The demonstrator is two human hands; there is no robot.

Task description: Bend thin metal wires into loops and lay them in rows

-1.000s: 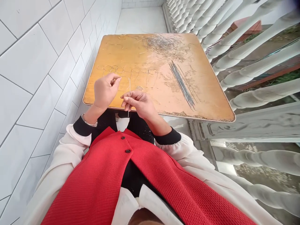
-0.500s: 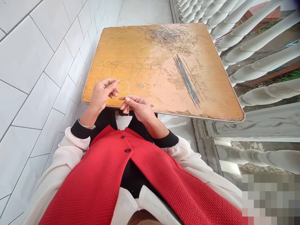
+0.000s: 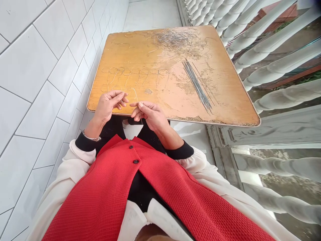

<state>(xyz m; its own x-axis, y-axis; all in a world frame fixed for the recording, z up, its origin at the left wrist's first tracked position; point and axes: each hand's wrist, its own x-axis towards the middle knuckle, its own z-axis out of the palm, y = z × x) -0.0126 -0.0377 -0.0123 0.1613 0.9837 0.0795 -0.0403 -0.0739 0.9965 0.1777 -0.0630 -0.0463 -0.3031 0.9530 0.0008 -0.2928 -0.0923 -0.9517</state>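
Note:
A thin, pale metal wire [image 3: 136, 94] with a bent upper part spans the space between my hands, over the table's near edge. My right hand [image 3: 152, 116] pinches its straight length between thumb and fingers, and the lower end pokes out below. On the other side, my left hand [image 3: 108, 104] is closed, thumb against forefinger, at the bent end; the thin curve there is hard to trace. Just beyond the hands, several wire pieces with looped heads [image 3: 135, 72] lie in a row on the worn wooden table [image 3: 233, 100].
A bundle of straight grey wires [image 3: 197, 87] lies slantwise on the table's right half. Behind it spreads a tangled heap of wires [image 3: 174, 38]. A white tiled wall [image 3: 37, 83] runs along the left, and a white balustrade [image 3: 265, 63] along the right.
My left hand has dropped slightly and turned a little. The wire's bend has tilted, so its loop shows less clearly. My right hand has shifted slightly right, still gripping the wire.

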